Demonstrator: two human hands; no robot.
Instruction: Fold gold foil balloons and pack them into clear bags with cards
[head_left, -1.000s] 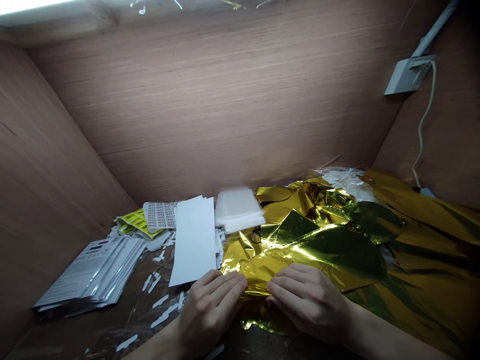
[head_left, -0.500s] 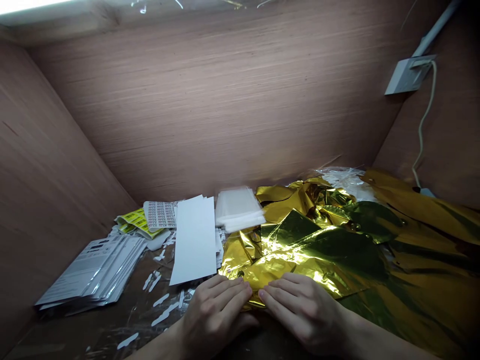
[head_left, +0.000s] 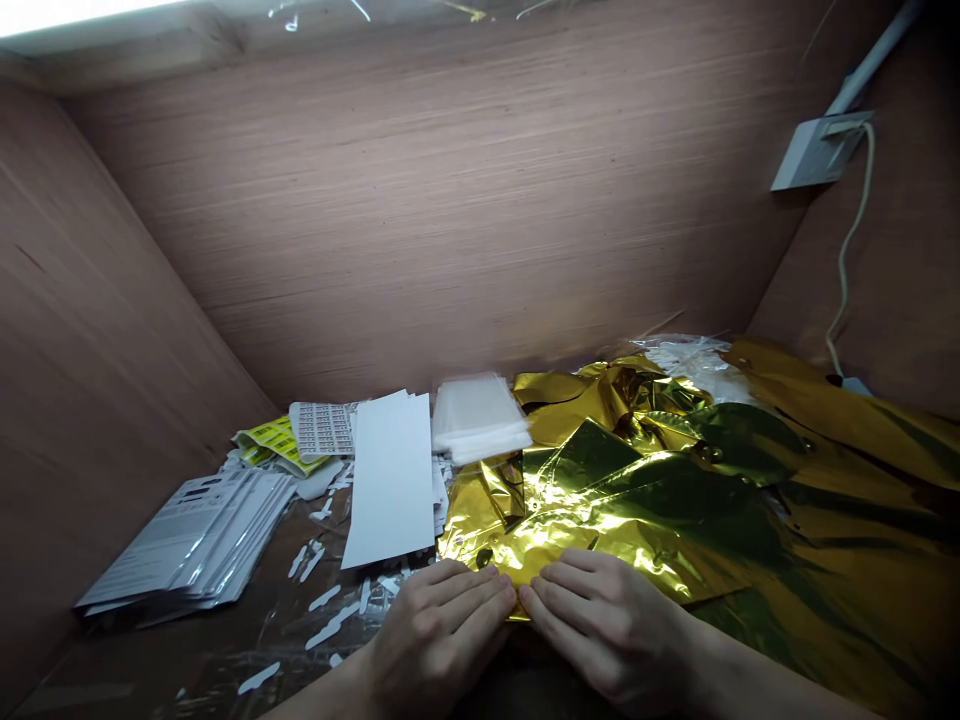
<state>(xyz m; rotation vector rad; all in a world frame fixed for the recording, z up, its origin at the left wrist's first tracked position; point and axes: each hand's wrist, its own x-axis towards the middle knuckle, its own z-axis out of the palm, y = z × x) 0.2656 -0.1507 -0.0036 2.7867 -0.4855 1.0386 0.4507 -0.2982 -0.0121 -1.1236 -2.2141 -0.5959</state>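
A shiny gold foil sheet (head_left: 600, 505) spreads in front of me, creased and bright. Its near edge is gripped by my left hand (head_left: 446, 625) and my right hand (head_left: 604, 625), side by side with a small gap between the fingertips. Fingers of both hands are closed over the foil; the thumbs are mostly hidden underneath. Left of the foil lies a stack of blank white cards (head_left: 390, 475). Behind them rests a pile of clear plastic bags (head_left: 480, 415).
Packaged printed cards (head_left: 191, 545) are stacked at the left. A sticker sheet (head_left: 321, 428) and yellow labels (head_left: 274, 440) lie behind them. White plastic pieces (head_left: 326, 625) are scattered near my left arm. More gold foil (head_left: 847, 480) covers the right. A socket box (head_left: 821, 150) with a cable hangs on the wall.
Both hands keep hold of the foil's near edge. My left hand has shifted slightly to the right, and its thumb is now less visible. The view has barely moved.
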